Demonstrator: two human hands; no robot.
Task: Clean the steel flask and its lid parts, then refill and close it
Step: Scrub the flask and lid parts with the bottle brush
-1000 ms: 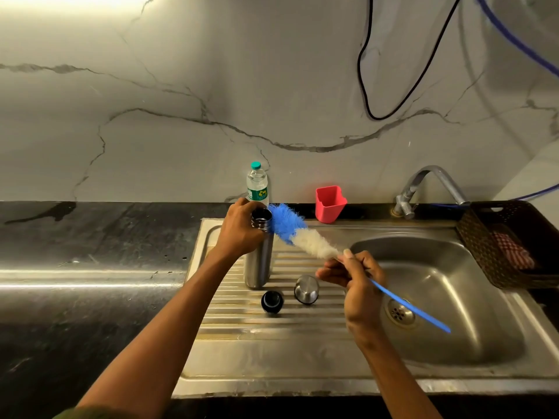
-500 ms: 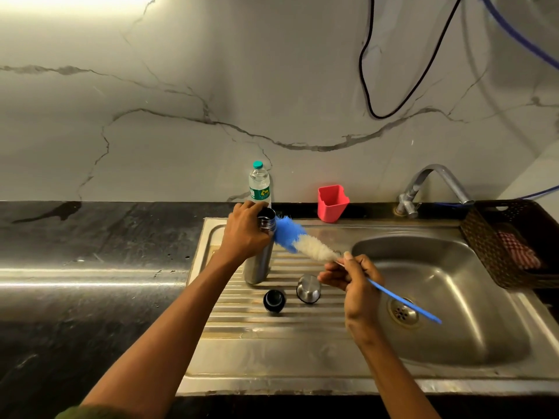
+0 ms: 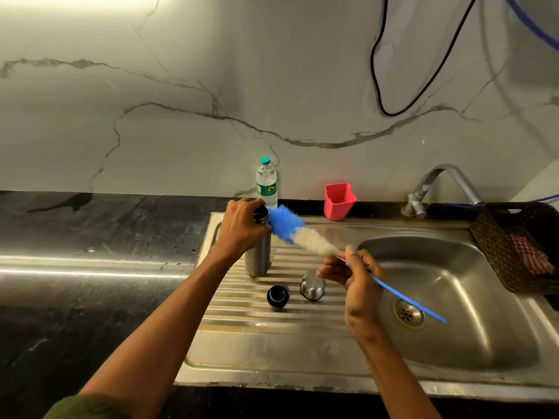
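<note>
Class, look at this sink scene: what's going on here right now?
A person is cleaning a steel flask standing on the sink's drainboard. The left hand grips its neck; the right hand holds a bottle brush with its blue tip at the open mouth. Two lid parts wait beside it.

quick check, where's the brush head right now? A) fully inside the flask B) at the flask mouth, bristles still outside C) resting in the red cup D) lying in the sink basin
B: the blue tip of the bottle brush sits right beside the open mouth of the steel flask, with all its bristles visible outside; the left hand grips the flask's top and the right hand pinches the handle.
</note>
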